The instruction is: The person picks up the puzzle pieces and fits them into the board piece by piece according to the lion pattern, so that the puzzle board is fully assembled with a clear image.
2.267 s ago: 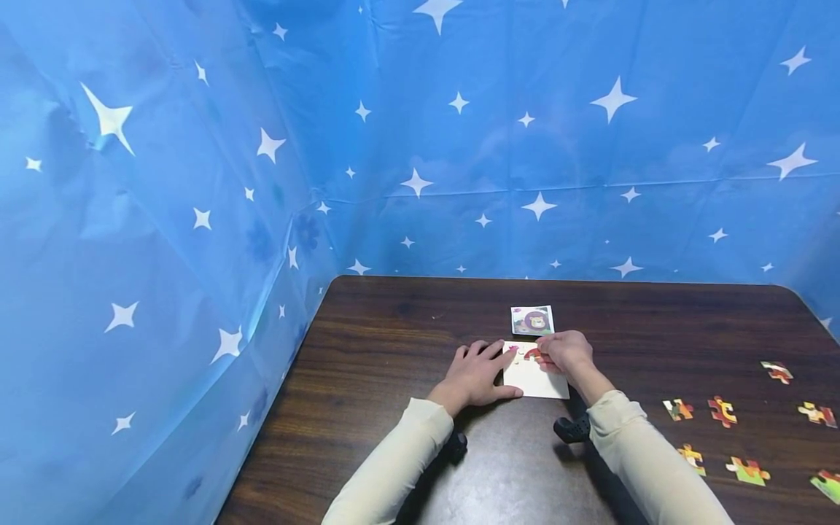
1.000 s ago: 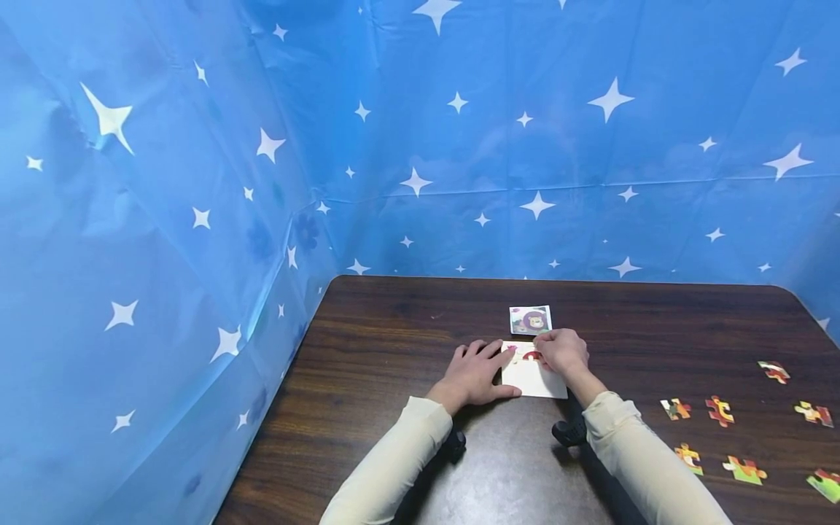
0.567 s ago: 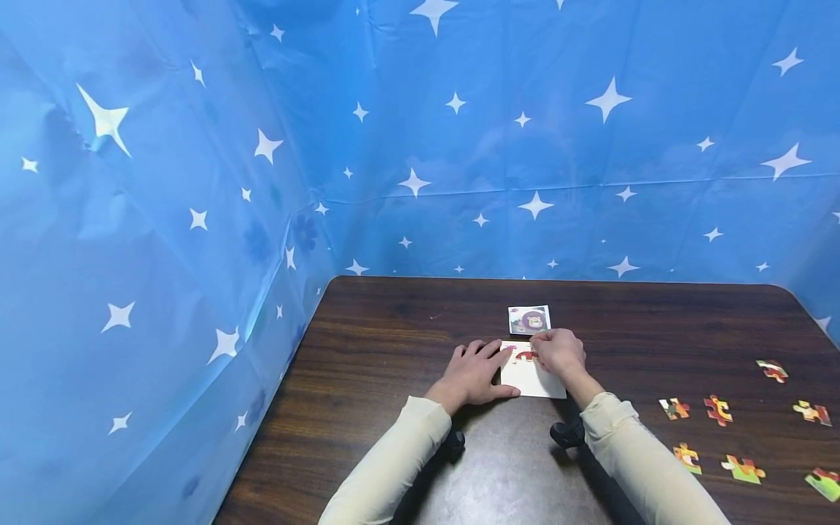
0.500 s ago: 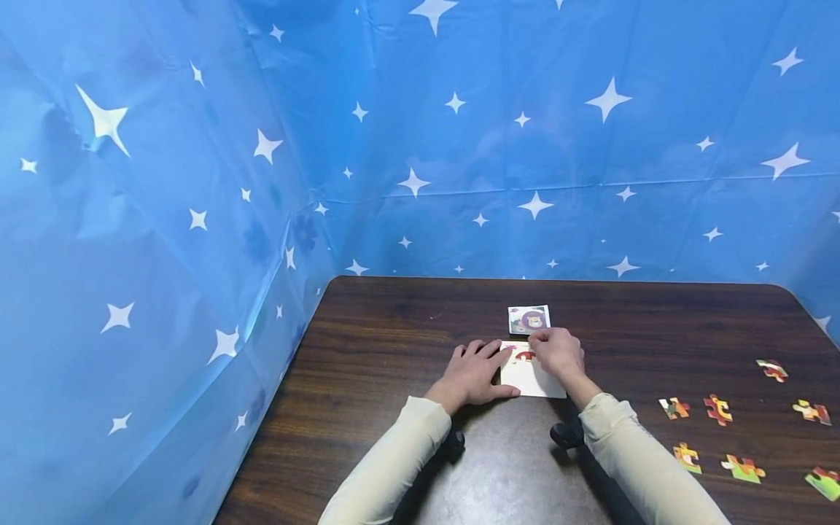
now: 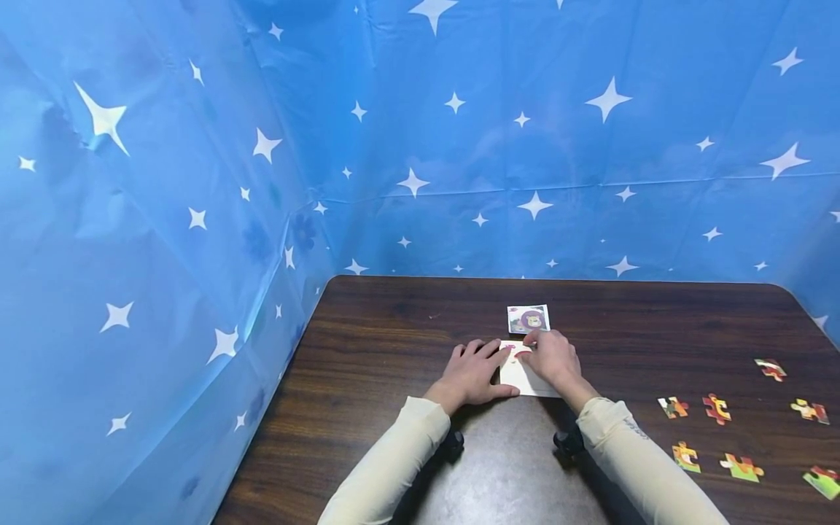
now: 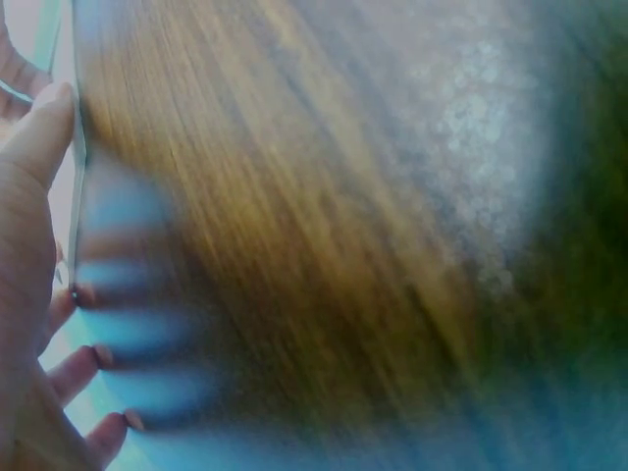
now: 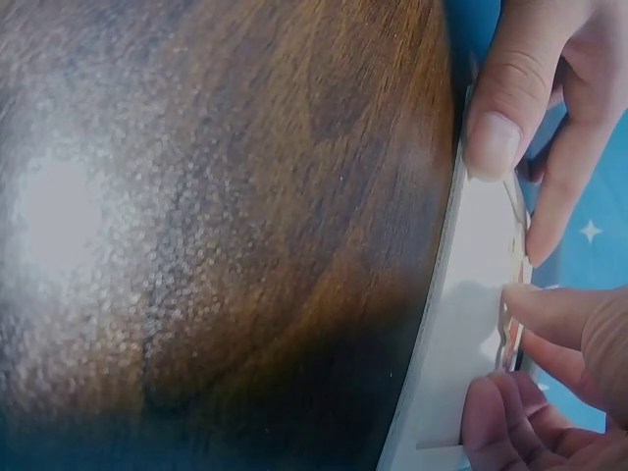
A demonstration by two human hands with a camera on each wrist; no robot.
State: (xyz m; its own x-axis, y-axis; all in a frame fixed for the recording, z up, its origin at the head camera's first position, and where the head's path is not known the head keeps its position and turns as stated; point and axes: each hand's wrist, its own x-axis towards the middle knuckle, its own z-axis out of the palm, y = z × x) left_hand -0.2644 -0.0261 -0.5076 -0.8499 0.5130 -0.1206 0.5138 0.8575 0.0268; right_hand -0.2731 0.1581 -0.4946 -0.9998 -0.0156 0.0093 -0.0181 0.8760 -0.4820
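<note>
A white puzzle board (image 5: 528, 379) lies on the dark wooden table. My left hand (image 5: 471, 375) rests on its left edge, fingers spread and thumb at the lower corner; in the left wrist view the thumb (image 6: 44, 137) touches the edge. Over the board's upper right is my right hand (image 5: 556, 361). Its thumb and forefinger lie about an orange-red jigsaw piece (image 7: 514, 332) on the board, the other fingers curled. Most of that piece is hidden by the fingers. A pink patch (image 5: 509, 347) shows at the upper left of the board.
Just behind the board lies a picture card with a lion (image 5: 528, 319). Several loose jigsaw pieces (image 5: 717, 409) are scattered to the right on the table (image 5: 394, 335). A blue cloth with white stars hangs behind and at the left.
My right hand has shifted slightly left over the board, and its thumb and forefinger stand farther apart than before. My left hand stays in place on the board's edge.
</note>
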